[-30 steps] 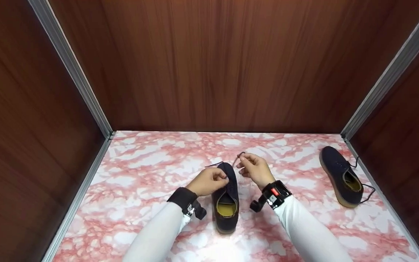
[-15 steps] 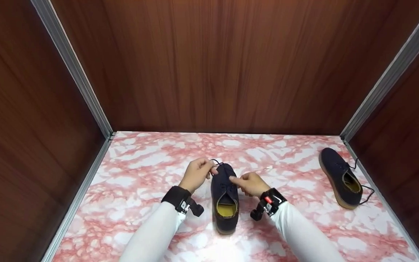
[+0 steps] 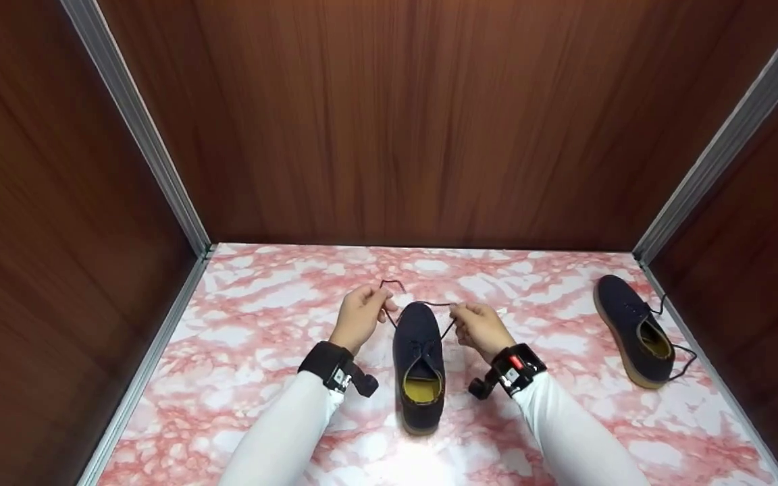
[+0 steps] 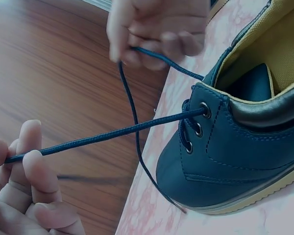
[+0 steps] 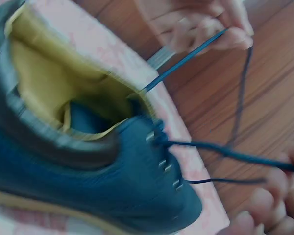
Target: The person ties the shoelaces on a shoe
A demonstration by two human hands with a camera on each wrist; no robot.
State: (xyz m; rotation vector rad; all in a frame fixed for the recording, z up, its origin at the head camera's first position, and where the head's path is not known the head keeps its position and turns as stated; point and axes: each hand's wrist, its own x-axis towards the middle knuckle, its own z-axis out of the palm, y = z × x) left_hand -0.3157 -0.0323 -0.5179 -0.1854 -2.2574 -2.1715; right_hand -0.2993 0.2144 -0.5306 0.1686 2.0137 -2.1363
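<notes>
A dark navy lace-up shoe (image 3: 418, 324) with a yellow lining stands upright, toe away from me, between my hands. Left of its toe, my left hand (image 3: 356, 316) pinches one shoelace; in the left wrist view that shoelace (image 4: 95, 137) runs taut from the top eyelet to the fingertips. My right hand (image 3: 483, 328), to the right of the shoe, pinches the other shoelace (image 3: 448, 329) between thumb and fingers. Its loose end trails back toward the toe. From the right wrist, the shoe's eyelets (image 5: 161, 165) and both laces show, spread apart.
A matching shoe (image 3: 632, 331) lies at the right edge of the pink-and-white marbled surface (image 3: 261, 405), its laces loose beside it. Brown wood-grain panels (image 3: 389, 121) with grey metal corner strips (image 3: 139, 128) enclose the surface on the back and sides.
Over the past second the hands first changed places along the shoe's front, then drew apart. The left rose slightly, the right moved outward and up, and the laces now stretch to both sides.
</notes>
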